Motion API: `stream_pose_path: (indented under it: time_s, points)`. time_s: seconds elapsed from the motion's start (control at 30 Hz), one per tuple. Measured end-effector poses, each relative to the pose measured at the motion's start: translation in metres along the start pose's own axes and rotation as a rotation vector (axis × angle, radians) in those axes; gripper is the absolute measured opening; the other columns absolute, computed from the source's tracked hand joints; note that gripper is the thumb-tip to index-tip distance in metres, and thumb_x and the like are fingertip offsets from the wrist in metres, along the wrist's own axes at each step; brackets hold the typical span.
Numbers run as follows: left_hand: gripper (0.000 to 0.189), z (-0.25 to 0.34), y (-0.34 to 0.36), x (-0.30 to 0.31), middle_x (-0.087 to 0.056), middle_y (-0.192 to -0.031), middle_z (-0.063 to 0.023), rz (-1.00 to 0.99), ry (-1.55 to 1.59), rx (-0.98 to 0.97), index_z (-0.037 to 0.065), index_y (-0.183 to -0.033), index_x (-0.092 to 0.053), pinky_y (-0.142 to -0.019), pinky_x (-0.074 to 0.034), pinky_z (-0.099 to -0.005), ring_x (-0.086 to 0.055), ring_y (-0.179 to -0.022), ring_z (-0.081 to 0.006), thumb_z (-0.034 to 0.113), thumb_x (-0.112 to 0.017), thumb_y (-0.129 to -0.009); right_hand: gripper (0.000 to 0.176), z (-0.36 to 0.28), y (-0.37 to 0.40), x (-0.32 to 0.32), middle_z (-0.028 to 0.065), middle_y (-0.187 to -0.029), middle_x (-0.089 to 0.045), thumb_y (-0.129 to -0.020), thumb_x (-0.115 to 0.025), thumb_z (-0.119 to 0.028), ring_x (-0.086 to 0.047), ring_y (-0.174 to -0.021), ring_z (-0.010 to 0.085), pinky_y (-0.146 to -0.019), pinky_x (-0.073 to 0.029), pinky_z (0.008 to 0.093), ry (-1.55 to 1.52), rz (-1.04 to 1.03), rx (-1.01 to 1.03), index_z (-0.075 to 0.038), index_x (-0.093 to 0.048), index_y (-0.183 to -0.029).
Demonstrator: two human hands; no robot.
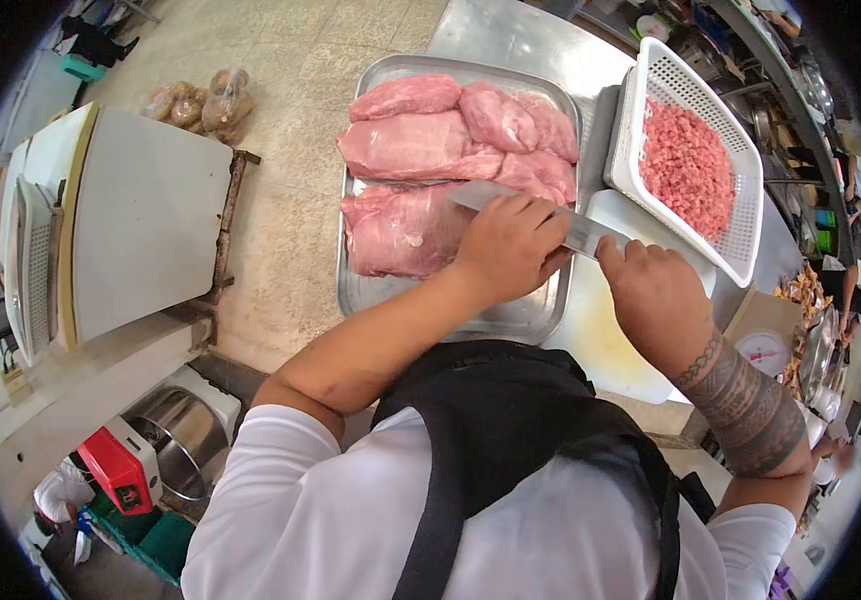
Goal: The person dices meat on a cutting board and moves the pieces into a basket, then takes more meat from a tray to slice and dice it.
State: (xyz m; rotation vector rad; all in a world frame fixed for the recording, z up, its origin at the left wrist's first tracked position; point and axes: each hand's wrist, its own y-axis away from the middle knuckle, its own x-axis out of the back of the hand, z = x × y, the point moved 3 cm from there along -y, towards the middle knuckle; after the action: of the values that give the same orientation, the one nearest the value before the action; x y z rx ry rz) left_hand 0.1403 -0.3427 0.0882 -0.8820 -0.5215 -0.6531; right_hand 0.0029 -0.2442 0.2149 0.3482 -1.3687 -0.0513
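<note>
A metal tray [557,325] holds several large pieces of raw pink meat [405,140]. Over its right part, my left hand [512,245] has its fingers bent against the blade of a wide knife [582,236]; whether it grips the blade or only touches it cannot be made out. My right hand [655,300] is closed around the handle end of the knife. The blade points left, its tip above the lower piece of meat. Beneath the knife and right of the tray lies a white cutting board [615,350] with a yellowish stain.
A white perforated basket [740,160] of diced meat [685,165] stands at the right. Beyond it are a scale [762,354] and people at the far right edge. At left are a white cabinet [145,220], bags of round items [225,105] and a metal pot [182,440].
</note>
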Motion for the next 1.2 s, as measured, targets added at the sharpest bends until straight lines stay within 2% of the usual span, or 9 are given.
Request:
stream_pose_path:
  time_s: [0.1, 0.4, 0.53, 0.63, 0.7, 0.77, 0.93, 1.07, 1.2]
  points:
    - [0.036, 0.000, 0.001, 0.002, -0.070, -0.103, -0.0081, 0.076, 0.006, 0.005, 0.010, -0.102, -0.068, -0.080, -0.053, -0.0425, -0.067, -0.093, -0.0285, 0.030, -0.082, -0.077, 0.025, -0.002, -0.004, 0.004, 0.0138, -0.081, -0.068, -0.088, -0.063, -0.010, -0.071, -0.071, 0.0296, -0.065, -0.057, 0.0415, 0.008, -0.024, 0.012, 0.001, -0.064, -0.111]
    - [0.033, -0.013, -0.002, -0.006, -0.068, -0.090, -0.0080, 0.082, -0.009, 0.066, 0.011, -0.093, -0.065, -0.076, -0.053, -0.0440, -0.067, -0.086, -0.0300, 0.030, -0.083, -0.073, 0.008, 0.000, -0.021, 0.014, 0.0133, -0.072, -0.067, -0.089, -0.062, -0.009, -0.071, -0.064, 0.0309, -0.060, -0.058, 0.0430, -0.030, -0.035, 0.016, -0.003, -0.065, -0.093]
    - [0.029, -0.022, -0.004, -0.010, -0.066, -0.086, -0.0097, 0.114, 0.046, 0.076, 0.011, -0.086, -0.062, -0.074, -0.053, -0.0462, -0.067, -0.083, -0.0327, 0.026, -0.083, -0.072, 0.007, 0.003, -0.032, 0.015, 0.0137, -0.068, -0.068, -0.089, -0.063, -0.011, -0.071, -0.063, 0.0291, -0.059, -0.057, 0.0438, -0.135, 0.081, 0.055, -0.005, -0.067, -0.089]
    - [0.027, -0.026, -0.006, -0.006, -0.066, -0.085, -0.0099, 0.119, 0.028, 0.101, 0.011, -0.086, -0.062, -0.073, -0.053, -0.0462, -0.067, -0.082, -0.0334, 0.025, -0.082, -0.074, 0.008, 0.002, -0.041, 0.029, 0.0142, -0.067, -0.069, -0.088, -0.063, -0.011, -0.072, -0.062, 0.0297, -0.059, -0.057, 0.0448, -0.112, 0.086, 0.089, -0.006, -0.069, -0.086]
    - [0.031, -0.031, -0.004, -0.011, -0.066, -0.082, -0.0082, 0.168, 0.012, 0.134, 0.012, -0.080, -0.061, -0.070, -0.054, -0.0463, -0.068, -0.079, -0.0323, 0.035, -0.081, -0.080, 0.011, 0.003, -0.049, 0.025, 0.0157, -0.069, -0.071, -0.087, -0.064, -0.012, -0.073, -0.063, 0.0315, -0.058, -0.057, 0.0453, -0.102, 0.029, 0.072, -0.005, -0.072, -0.085]
    - [0.024, -0.037, 0.000, -0.013, -0.068, -0.088, -0.0127, 0.036, 0.064, 0.243, 0.010, -0.087, -0.063, -0.073, -0.053, -0.0491, -0.068, -0.083, -0.0367, 0.028, -0.078, -0.083, 0.012, 0.004, -0.055, 0.020, 0.0168, -0.072, -0.073, -0.087, -0.064, -0.012, -0.074, -0.065, 0.0322, -0.058, -0.058, 0.0457, -0.100, 0.035, 0.112, -0.004, -0.074, -0.085]
    - [0.024, -0.045, -0.005, -0.002, -0.069, -0.089, -0.0162, -0.037, 0.087, 0.270, 0.006, -0.092, -0.064, -0.077, -0.054, -0.0527, -0.069, -0.087, -0.0404, 0.028, -0.074, -0.090, 0.016, 0.008, -0.075, 0.027, 0.0145, -0.073, -0.074, -0.087, -0.065, -0.016, -0.075, -0.068, 0.0330, -0.062, -0.058, 0.0481, -0.044, 0.025, 0.174, -0.008, -0.077, -0.080]
    - [0.026, -0.046, -0.021, 0.004, -0.071, -0.091, -0.0177, -0.012, 0.098, 0.375, 0.006, -0.094, -0.065, -0.078, -0.053, -0.0542, -0.070, -0.088, -0.0417, 0.031, -0.072, -0.095, 0.019, 0.036, -0.101, 0.020, 0.0133, -0.074, -0.074, -0.088, -0.064, -0.019, -0.075, -0.070, 0.0331, -0.064, -0.058, 0.0484, 0.017, 0.059, 0.249, -0.010, -0.078, -0.078]
    - [0.029, -0.059, -0.039, 0.000, -0.073, -0.092, -0.0184, 0.014, 0.032, 0.411, 0.007, -0.099, -0.068, -0.076, -0.055, -0.0564, -0.072, -0.086, -0.0423, 0.036, -0.070, -0.097, 0.019, 0.064, -0.136, 0.037, 0.0141, -0.078, -0.075, -0.088, -0.066, -0.023, -0.076, -0.075, 0.0350, -0.067, -0.060, 0.0483, 0.094, -0.027, 0.301, -0.011, -0.080, -0.084]
